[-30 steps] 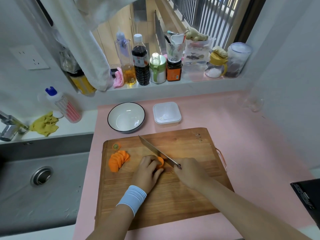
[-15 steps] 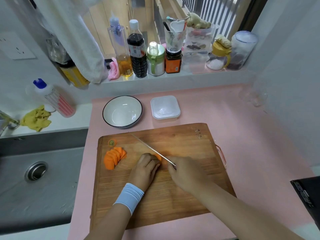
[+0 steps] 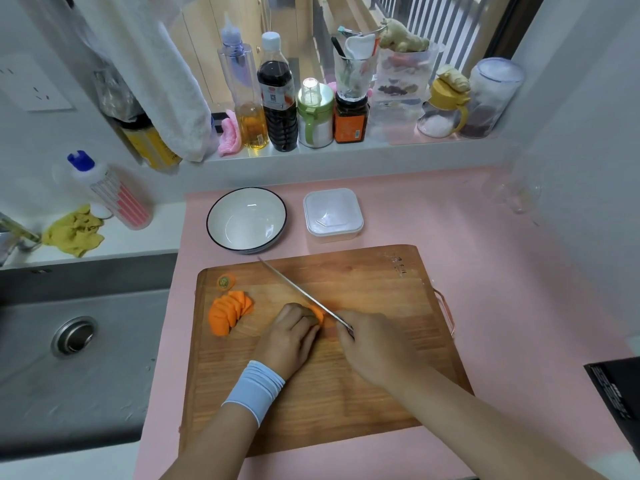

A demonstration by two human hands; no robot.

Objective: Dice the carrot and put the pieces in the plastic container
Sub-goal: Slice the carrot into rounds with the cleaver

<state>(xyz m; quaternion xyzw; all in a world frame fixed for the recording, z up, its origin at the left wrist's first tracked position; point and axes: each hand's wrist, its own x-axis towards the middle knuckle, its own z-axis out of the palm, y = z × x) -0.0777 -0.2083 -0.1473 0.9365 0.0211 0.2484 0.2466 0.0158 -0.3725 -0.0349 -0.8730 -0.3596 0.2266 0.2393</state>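
Note:
On the wooden cutting board (image 3: 363, 386) my left hand (image 3: 289, 336), with a pale blue wristband, holds down a carrot piece (image 3: 317, 312) with curled fingers; only its orange end shows. My right hand (image 3: 375, 344) grips a knife (image 3: 298, 291) whose blade lies against that carrot end, its tip pointing to the far left. A fan of carrot slices (image 3: 228, 311) lies at the board's left, and a cut-off carrot top (image 3: 225, 281) sits behind it. The clear plastic container (image 3: 333, 214) stands beyond the board.
A white bowl with a dark rim (image 3: 246, 220) stands left of the container on the pink counter. The steel sink (image 3: 76, 341) lies to the left. Bottles and jars line the windowsill (image 3: 311, 116). A drinking glass (image 3: 512, 192) stands far right, a black object (image 3: 616, 393) at the right edge.
The knife blade has tilted from flat-faced to edge-on and come down against the carrot end. My left hand stays on the carrot. The camera has shifted slightly.

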